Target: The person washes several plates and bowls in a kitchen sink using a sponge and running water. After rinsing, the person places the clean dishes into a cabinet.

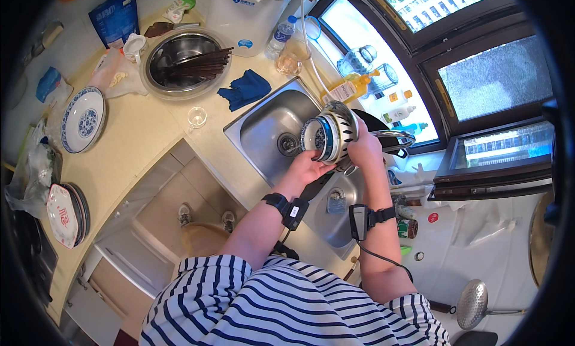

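Over the divider of a double stainless steel sink (265, 121), a stack of nested bowls (330, 137) is tilted on its side between my hands. My left hand (310, 167) grips the stack's lower rims, and my right hand (363, 146) holds its far side, by a metal bowl or strainer at the outside. The innermost bowl has a blue and white pattern. A dark pan or lid (370, 126) and the curved chrome faucet (395, 137) are partly hidden behind my right hand. A dark blue cloth (247, 89) lies on the counter beside the left basin.
A steel basin (155, 63) holds dark chopsticks. A small clear glass (197, 117), a patterned plate (84, 120) and stacked plates (63, 215) stand on the left counter. Near the window are a yellow soap bottle (346, 90), glass jars (386, 76) and a water bottle (281, 37).
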